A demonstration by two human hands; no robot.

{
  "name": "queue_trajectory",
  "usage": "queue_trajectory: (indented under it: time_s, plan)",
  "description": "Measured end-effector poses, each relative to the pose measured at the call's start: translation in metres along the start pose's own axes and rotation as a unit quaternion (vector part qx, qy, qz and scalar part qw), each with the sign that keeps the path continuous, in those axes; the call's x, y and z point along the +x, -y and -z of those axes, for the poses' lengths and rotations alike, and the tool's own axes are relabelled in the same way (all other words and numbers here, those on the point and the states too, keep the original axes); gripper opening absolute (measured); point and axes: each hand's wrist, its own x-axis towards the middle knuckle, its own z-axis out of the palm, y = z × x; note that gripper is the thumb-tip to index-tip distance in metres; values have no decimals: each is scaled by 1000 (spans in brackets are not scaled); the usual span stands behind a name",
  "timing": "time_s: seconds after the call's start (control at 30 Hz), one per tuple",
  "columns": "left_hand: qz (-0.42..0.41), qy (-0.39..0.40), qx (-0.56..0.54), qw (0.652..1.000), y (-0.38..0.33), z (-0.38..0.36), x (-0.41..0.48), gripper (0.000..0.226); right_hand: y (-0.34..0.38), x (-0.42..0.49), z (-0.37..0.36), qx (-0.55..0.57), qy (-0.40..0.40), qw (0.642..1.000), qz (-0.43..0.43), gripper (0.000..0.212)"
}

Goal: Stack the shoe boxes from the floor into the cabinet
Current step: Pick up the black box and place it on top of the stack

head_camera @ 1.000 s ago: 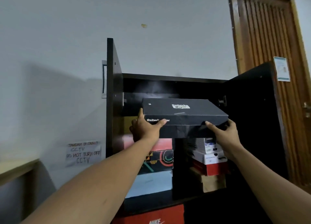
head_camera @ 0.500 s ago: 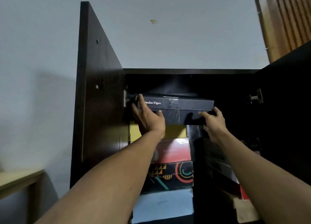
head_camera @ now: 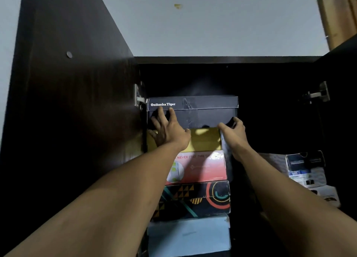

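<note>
Two hands meet on one black shoe box (head_camera: 202,115), which sits at the top of a pile inside the cabinet (head_camera: 222,60). The left hand (head_camera: 168,129) lies flat against the box's front face, fingers spread and straight just under the printed brand name. It appears to be pressing the box in, not gripping it. The right hand (head_camera: 234,135) clamps the lower right corner, with the thumb along the bottom edge and the fingers curled round the end. My judgement is that this grip steers the box while the flat palm supplies the push.

Directly beneath both hands is a yellow box (head_camera: 204,140), which carries the black one. Below the wrists come a red box (head_camera: 202,168), a dark patterned box (head_camera: 193,198) and a pale blue box (head_camera: 189,235), all squared into one column. Stacking them flat and flush makes a level seat for each new box.

Beside the left hand, a hinge (head_camera: 138,96) and the open door (head_camera: 67,102) stand very close to the box's left end, so there looks to be little room for sideways drift. Off to the right of the right hand, lower down, is a second pile of boxes (head_camera: 305,168), well apart from the column. The black box looks nearly seated, and what remains seems to be a final nudge back and a release.
</note>
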Motion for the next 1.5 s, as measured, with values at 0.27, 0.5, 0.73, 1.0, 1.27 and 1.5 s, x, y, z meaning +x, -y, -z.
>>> queue_trajectory:
  time_s: [0.27, 0.5, 0.73, 1.0, 1.27, 1.5]
  plan:
    - [-13, 58, 10, 998, 29, -38, 24, 104, -79, 74, -19, -17, 90, 995, 37, 81]
    - [-19, 79, 78, 994, 32, -48, 31, 93, -29, 39, -42, -37, 57, 997, 32, 84]
    - [-32, 140, 158, 977, 51, -43, 38, 105, -35, 49, -44, -202, 162, 966, -15, 85]
    - [-11, 174, 92, 980, 39, -31, 25, 104, -18, 25, -25, -239, 189, 952, 3, 94]
    - [-2, 201, -13, 980, 9, -6, -5, 93, 11, -13, 10, -301, 212, 929, 31, 73]
    - [-33, 257, -80, 963, -22, 42, -35, 86, 79, -84, 55, -340, 174, 923, 34, 71]
